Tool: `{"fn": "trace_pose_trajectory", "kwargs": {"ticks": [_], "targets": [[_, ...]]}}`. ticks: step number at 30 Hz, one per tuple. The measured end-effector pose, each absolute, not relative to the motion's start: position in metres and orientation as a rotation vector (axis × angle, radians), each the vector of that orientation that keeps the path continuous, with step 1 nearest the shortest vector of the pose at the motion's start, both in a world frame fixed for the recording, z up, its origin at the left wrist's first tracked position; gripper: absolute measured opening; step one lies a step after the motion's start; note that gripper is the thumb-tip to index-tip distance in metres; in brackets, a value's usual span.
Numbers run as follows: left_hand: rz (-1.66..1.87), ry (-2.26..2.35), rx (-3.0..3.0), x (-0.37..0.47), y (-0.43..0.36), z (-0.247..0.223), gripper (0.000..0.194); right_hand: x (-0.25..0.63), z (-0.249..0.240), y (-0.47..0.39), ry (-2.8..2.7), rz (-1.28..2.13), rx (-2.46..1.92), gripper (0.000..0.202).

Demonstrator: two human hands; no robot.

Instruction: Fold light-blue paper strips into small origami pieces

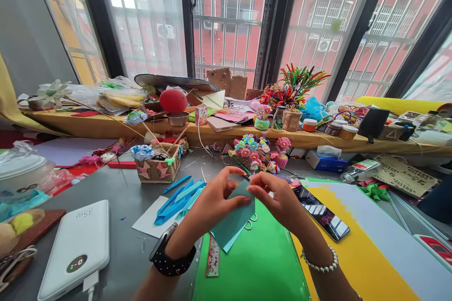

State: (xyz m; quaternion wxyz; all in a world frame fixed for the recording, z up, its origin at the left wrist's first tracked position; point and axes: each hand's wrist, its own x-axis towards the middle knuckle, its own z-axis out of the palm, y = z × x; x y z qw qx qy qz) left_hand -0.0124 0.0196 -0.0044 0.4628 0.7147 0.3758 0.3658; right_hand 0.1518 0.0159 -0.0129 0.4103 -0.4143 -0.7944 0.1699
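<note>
So we've got some teal paper [233, 221] in the air over the green sheet [261, 265], mid-scene. Our left hand [217, 195] has its fingers gripping it, thumb in front, and our right hand [273, 193] pinches the top right corner. Patterned ruler [213, 258] lies just left on the green, folded blue strips [180, 200] farther left, phone [322, 213] right, white power bank [79, 244] near left on the gray tabletop [127, 263].

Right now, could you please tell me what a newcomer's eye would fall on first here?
Probably the red ball, just above a round tin on the ledge. Then the bright green sheet in the lower middle, with the left hand and right hand holding blue paper above it.
</note>
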Motion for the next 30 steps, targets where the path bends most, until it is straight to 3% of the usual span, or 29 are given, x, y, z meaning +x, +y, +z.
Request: {"fn": "trace_pose_trajectory", "kwargs": {"ticks": [4, 7, 12, 14, 18, 22, 25, 30], "targets": [[0.996, 1.142, 1.998, -0.012, 0.019, -0.003, 0.039, 0.152, -0.014, 0.017, -1.905, 0.524, -1.075, 0.016], [1.295, 1.378, 2.109, -0.013, 0.021, -0.003, 0.047, 0.154, -0.017, 0.019, -1.612, 0.595, -1.132, 0.019], [1.753, 1.361, 1.772, -0.013, 0.026, -0.006, 0.06, 0.156, -0.015, 0.022, -1.17, 0.931, -1.013, 0.021], [1.615, 1.213, 1.629, -0.011, 0.027, -0.007, 0.057, 0.153, -0.014, 0.021, -1.085, 1.014, -0.953, 0.022], [1.172, 0.899, 1.468, -0.002, 0.024, -0.008, 0.033, 0.141, -0.014, 0.017, -1.079, 1.149, -0.861, 0.021], [1.314, 0.897, 1.359, 0.001, 0.02, -0.007, 0.017, 0.13, -0.015, 0.012, -1.256, 1.244, -0.839, 0.021], [1.336, 0.923, 1.295, -0.004, 0.02, -0.004, 0.015, 0.131, -0.013, 0.01, -1.398, 1.151, -0.88, 0.024], [1.242, 0.93, 1.236, -0.011, 0.019, 0.004, 0.014, 0.147, -0.006, 0.007, -1.61, 0.559, -0.92, 0.018]]}}
